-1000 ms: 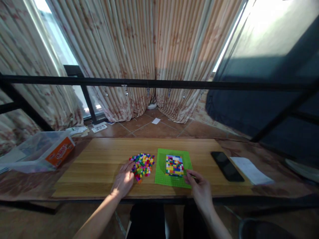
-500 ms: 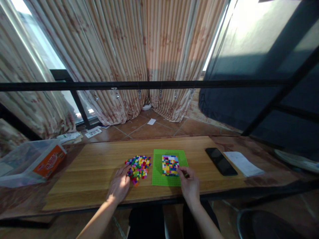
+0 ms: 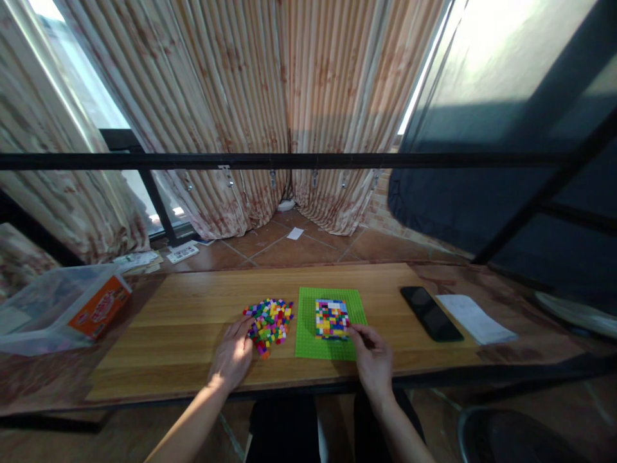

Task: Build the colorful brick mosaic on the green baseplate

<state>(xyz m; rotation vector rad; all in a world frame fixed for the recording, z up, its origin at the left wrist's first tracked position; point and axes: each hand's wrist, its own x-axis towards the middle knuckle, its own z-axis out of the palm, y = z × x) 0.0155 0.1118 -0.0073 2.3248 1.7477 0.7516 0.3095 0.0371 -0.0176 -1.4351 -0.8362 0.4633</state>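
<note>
A multicoloured block of small toy bricks (image 3: 331, 318) stands on the green baseplate (image 3: 305, 347). Beside its near right corner is my right hand (image 3: 373, 360), thumb and fingers curled together at the edge of the bricks; whatever lies between the fingertips is too small to make out. To the left of the baseplate a heap of loose coloured bricks (image 3: 270, 325) is spread on the wooden tabletop. My left hand (image 3: 232, 354) rests flat along the heap's left side, fingers stretched out, their tips touching the nearest bricks.
A black phone (image 3: 430, 313) and white paper (image 3: 475, 318) lie to the right. At the far left stands a clear plastic box (image 3: 48, 308) with an orange label. A dark metal rail (image 3: 299, 161) crosses beyond the wooden board (image 3: 193, 302), before patterned curtains (image 3: 241, 96).
My right hand has shifted slightly right, its fingertips now nearer the edge of the brick block than over it. My left hand stays beside the heap. The view has shifted a little.
</note>
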